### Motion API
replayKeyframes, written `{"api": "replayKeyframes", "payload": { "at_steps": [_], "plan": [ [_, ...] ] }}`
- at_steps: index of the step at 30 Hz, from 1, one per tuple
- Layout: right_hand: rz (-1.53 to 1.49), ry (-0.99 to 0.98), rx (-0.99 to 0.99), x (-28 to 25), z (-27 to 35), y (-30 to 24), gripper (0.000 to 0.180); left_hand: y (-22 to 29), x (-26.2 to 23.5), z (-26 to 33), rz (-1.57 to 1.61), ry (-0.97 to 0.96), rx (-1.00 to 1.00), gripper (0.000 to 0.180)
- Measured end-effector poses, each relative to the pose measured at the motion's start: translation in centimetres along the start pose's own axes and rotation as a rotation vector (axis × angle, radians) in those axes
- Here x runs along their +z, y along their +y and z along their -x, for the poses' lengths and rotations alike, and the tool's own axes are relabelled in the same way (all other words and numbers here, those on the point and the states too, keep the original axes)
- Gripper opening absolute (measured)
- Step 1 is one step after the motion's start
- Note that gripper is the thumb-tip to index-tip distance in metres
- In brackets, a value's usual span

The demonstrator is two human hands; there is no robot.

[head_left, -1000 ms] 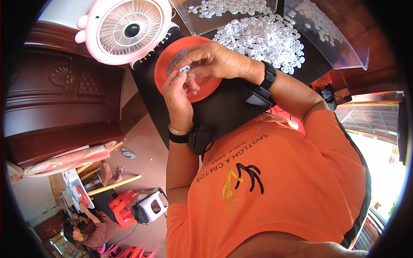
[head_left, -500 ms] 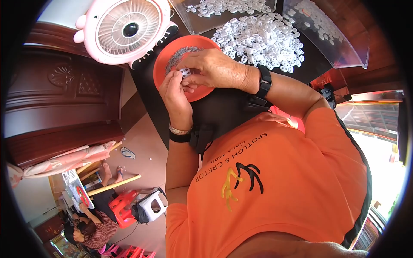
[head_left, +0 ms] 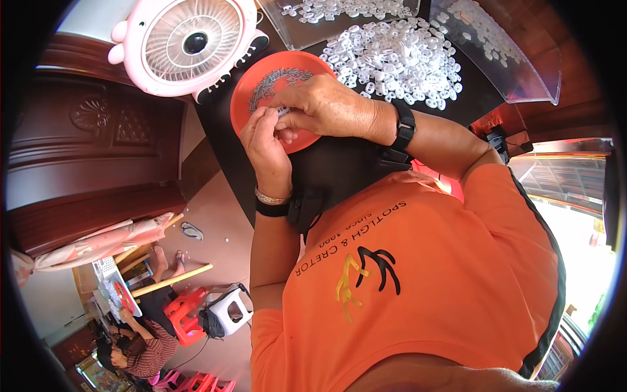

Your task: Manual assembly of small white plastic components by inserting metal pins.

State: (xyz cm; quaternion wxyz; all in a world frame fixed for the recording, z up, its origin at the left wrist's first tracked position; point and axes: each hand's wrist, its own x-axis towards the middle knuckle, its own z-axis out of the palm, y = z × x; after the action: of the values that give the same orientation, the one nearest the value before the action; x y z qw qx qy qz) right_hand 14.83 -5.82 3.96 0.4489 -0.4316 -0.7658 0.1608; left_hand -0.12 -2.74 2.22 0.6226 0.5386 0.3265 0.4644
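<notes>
Over an orange plastic bowl, my two hands meet at the fingertips. Between them is a small white plastic piece with dark spots or holes, mostly covered by fingers. My left hand pinches it from the left, and my right hand grips it from the right with thumb and bent fingers. Thin grey metal pins or screws lie inside the bowl; whether a fingertip also holds one cannot be seen. Just right of the bowl, a heap of small white oval pieces with holes covers part of the black table.
A pink fan stands left of the bowl. Clear plastic bins with more white pieces stand behind the heap and at its right. Lower left, another person sits at a bench near red stools.
The white piece has tilted between my fingers, so its spotted face shows less. My hands stay nearly in place over the bowl.
</notes>
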Motion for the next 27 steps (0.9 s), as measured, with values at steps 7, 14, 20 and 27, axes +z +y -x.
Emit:
{"api": "replayKeyframes", "payload": {
  "at_steps": [7,14,20,27],
  "plan": [
    [-0.005,0.046,-0.016,0.0,0.3,0.1,0.017,0.3,0.4,0.0,-0.007,-0.029,0.051,0.024],
    [0.273,0.111,-0.094,-1.9,-0.3,-0.5,0.024,0.2,0.6,0.2,-0.067,0.013,0.133,0.028],
    [0.54,0.544,0.134,-11.7,-0.9,-2.8,0.022,0.7,0.0,0.3,-0.03,0.026,0.115,0.028],
    [1.26,0.723,0.446,-25.7,4.1,-0.1,0.028,1.2,0.8,0.2,0.008,-0.003,0.105,0.027]
  ]
}}
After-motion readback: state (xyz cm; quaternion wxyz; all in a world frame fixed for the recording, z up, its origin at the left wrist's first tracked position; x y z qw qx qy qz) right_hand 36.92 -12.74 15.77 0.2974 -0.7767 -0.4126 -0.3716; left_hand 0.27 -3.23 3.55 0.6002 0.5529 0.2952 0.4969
